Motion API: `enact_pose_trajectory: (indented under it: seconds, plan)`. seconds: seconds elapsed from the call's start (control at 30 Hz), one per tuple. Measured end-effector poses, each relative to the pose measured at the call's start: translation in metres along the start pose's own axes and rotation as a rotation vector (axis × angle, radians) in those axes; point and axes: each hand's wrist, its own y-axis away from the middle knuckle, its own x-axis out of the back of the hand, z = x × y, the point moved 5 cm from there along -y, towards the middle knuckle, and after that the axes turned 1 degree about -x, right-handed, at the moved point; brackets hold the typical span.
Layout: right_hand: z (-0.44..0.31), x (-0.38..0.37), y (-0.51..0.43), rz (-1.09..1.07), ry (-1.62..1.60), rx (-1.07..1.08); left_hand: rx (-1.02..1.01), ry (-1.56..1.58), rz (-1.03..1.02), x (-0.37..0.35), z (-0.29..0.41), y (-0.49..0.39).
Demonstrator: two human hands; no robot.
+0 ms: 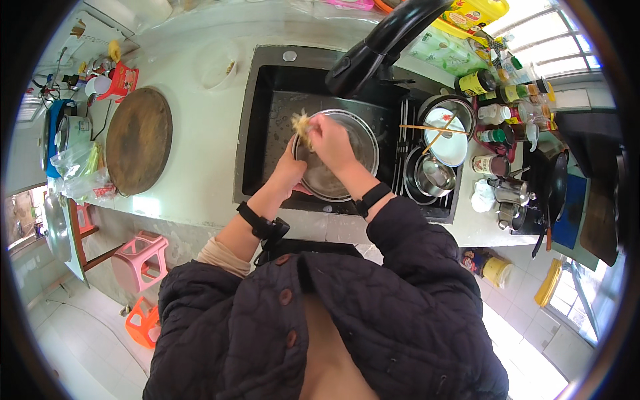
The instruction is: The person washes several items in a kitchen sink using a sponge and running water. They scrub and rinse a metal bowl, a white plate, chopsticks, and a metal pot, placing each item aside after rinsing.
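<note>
A round metal basin [327,182] sits in the black sink [270,150], with cloudy water or wet residue inside it. My left hand [287,172] grips the basin's left rim. In my right hand [330,140] is a pale yellow, loofah-like fibrous pad [301,122], pressed at the basin's upper left rim. My right fingers partly hide both the pad and the basin's inside. The black faucet [357,70] reaches over the sink just beyond the basin.
Right of the basin, a rack [402,150] borders a white bowl [445,145] with chopsticks [434,128] across it and stacked steel bowls [435,175]. A round wooden cutting board [139,141] and a translucent bowl [220,70] are on the left counter. Jars [492,114] line the right.
</note>
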Motion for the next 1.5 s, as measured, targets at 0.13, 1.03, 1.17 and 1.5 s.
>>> enact_pose_trajectory:
  seconds: [0.13,1.03,1.17,1.5]
  plan:
    - [0.024,0.028,-0.019,0.13,0.223,-0.098,0.004,0.08,-0.019,-0.004,-0.006,0.006]
    - [0.033,0.003,0.006,-0.057,0.504,-0.062,-0.157,0.183,0.173,0.019,0.0,-0.006]
    - [0.067,-0.025,0.016,-0.343,0.592,-0.221,-0.155,0.184,0.129,0.01,0.001,0.001]
    - [0.083,-0.036,-0.009,0.484,-1.321,-0.648,-0.084,0.141,0.078,-0.003,0.001,0.009]
